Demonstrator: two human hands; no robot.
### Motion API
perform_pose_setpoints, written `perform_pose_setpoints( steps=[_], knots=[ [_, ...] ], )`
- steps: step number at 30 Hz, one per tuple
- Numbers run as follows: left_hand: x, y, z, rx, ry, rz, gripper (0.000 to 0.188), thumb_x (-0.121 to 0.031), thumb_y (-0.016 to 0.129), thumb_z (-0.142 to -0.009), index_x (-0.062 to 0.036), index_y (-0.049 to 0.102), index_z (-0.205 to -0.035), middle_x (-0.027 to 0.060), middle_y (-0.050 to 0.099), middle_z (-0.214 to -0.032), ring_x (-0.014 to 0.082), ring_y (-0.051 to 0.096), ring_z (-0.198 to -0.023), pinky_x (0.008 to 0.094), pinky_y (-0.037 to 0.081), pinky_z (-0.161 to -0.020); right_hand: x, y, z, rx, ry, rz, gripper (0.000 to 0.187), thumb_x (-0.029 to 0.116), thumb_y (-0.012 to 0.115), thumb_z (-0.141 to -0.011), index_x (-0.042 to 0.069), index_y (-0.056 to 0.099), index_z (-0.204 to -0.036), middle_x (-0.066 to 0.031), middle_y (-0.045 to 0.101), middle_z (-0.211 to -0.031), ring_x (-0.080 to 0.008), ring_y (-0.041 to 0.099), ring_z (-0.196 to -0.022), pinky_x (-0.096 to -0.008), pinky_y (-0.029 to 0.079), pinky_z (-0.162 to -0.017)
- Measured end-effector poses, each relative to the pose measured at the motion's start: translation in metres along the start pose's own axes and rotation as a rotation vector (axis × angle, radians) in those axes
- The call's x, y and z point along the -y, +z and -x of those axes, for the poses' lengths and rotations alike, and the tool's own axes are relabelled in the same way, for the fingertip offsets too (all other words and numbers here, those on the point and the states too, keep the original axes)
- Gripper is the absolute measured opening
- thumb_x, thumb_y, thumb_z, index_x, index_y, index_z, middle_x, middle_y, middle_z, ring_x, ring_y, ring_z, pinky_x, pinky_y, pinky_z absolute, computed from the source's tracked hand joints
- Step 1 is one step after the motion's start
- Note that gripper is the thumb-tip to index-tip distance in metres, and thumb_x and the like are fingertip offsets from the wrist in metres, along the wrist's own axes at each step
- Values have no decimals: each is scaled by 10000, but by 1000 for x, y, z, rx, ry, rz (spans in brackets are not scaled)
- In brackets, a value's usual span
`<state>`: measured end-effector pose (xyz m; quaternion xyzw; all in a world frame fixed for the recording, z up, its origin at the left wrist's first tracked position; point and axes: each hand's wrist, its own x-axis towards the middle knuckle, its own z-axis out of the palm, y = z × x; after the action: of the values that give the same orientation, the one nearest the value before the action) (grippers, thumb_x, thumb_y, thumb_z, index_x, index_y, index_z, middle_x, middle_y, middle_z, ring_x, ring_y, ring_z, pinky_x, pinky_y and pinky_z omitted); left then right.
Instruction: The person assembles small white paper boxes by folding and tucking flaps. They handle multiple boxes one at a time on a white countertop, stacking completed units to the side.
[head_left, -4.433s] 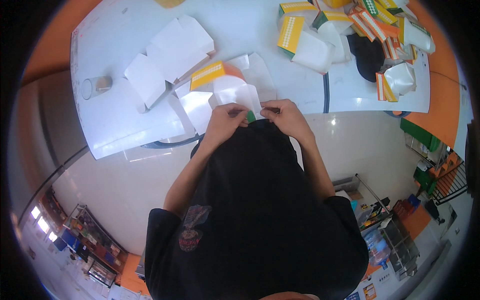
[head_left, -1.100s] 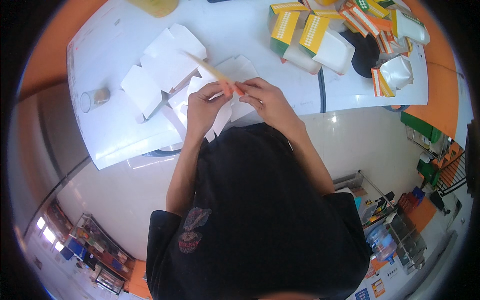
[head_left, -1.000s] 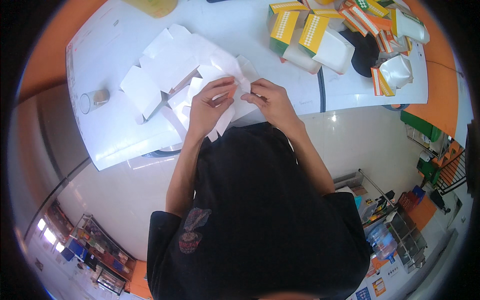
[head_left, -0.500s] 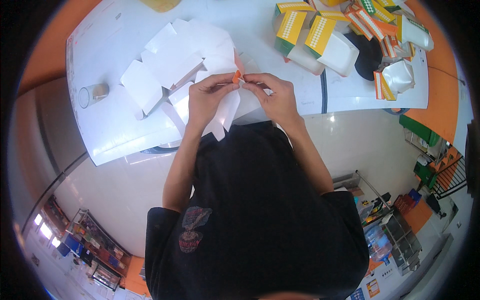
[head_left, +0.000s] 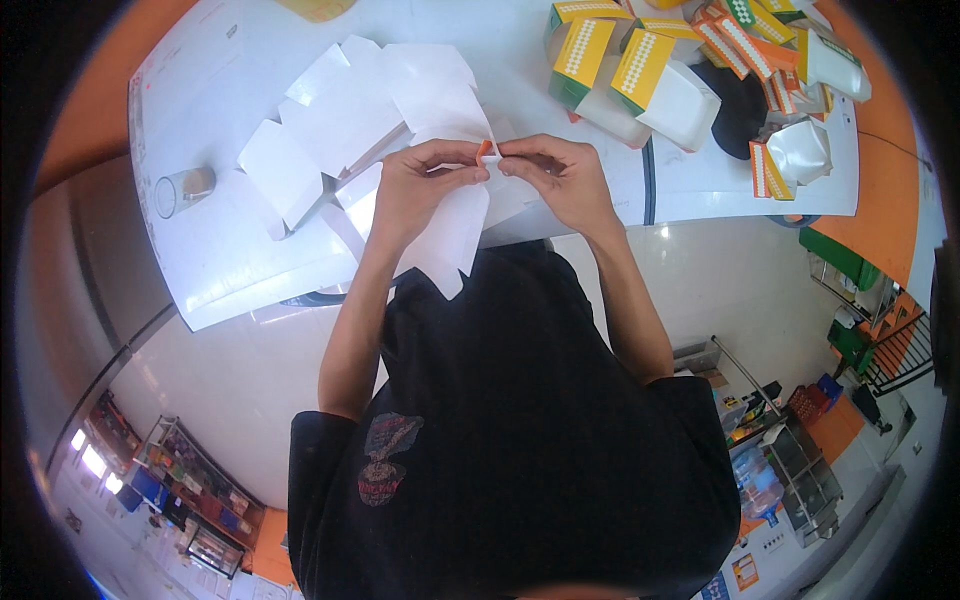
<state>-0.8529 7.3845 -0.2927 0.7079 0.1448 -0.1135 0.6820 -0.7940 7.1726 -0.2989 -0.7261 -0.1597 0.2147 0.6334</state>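
A white cardboard box blank (head_left: 452, 235) with orange on its printed side hangs over the table's near edge. My left hand (head_left: 422, 188) pinches one of its upper flaps between thumb and fingers. Close beside it, my right hand (head_left: 568, 178) pinches the same flap area from the right, where a bit of orange shows between the fingertips. Part of the blank is hidden behind my left hand. More flat white box blanks (head_left: 345, 125) lie loosely spread on the table to the left, some overlapping.
On the white table (head_left: 240, 270), a clear drinking glass (head_left: 185, 191) lies at the left. Folded yellow, green and orange boxes (head_left: 645, 75) are piled at the far right, around a dark object (head_left: 728, 105). A dark strip (head_left: 650, 185) crosses the table right of my hands.
Both hands have shifted slightly, with the right one moving a little right. The blank's lower end has swung right and down, and the orange flap between my fingertips has turned.
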Motion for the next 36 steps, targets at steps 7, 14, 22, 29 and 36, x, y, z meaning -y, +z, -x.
perform_pose_setpoints(
  steps=[7, 14, 22, 29, 36],
  knots=[
    [11, 6, -4, -17, -23, 39, 343, -21, 838, -827, -32, 723, -1150, 53, 766, -989, 155, 730, -917, 286, 588, -854, -7, 8, 2, 47, -52, 28, 208, 84, 737, -950, 6, 767, -1140, -92, 752, -1093, -182, 724, -934, -306, 572, -884],
    [25, 26, 0, -64, 25, -144, 352, 6, 773, -864, -2, 665, -1200, 133, 711, -1222, 223, 736, -984, 301, 598, -860, -14, 24, 1, -121, -123, 263, 274, 116, 788, -917, -41, 698, -1123, -118, 670, -1120, -198, 725, -896, -315, 578, -854],
    [-6, 17, 5, -136, 207, -373, 347, -78, 747, -912, 20, 675, -1236, 208, 687, -1270, 327, 720, -1069, 366, 605, -865, -16, 40, 2, -347, -271, 306, 265, -12, 753, -847, -4, 668, -1098, -128, 682, -1086, -233, 744, -864, -324, 620, -741],
    [-37, 25, -19, -337, 402, -340, 156, -76, 740, -917, 33, 735, -1028, 151, 746, -979, 244, 736, -907, 331, 612, -770, -16, 42, 2, -403, -391, 454, 316, -53, 727, -823, 23, 716, -1129, -127, 703, -1093, -236, 730, -839, -317, 614, -726],
    [-3, 14, -3, -210, 224, -322, 172, -94, 754, -925, 11, 771, -1059, 117, 771, -1021, 196, 731, -918, 302, 538, -878, -17, 35, 2, -357, -306, 249, 278, -35, 738, -881, 28, 742, -1152, -118, 740, -1023, -175, 726, -830, -284, 596, -762]
  ],
)
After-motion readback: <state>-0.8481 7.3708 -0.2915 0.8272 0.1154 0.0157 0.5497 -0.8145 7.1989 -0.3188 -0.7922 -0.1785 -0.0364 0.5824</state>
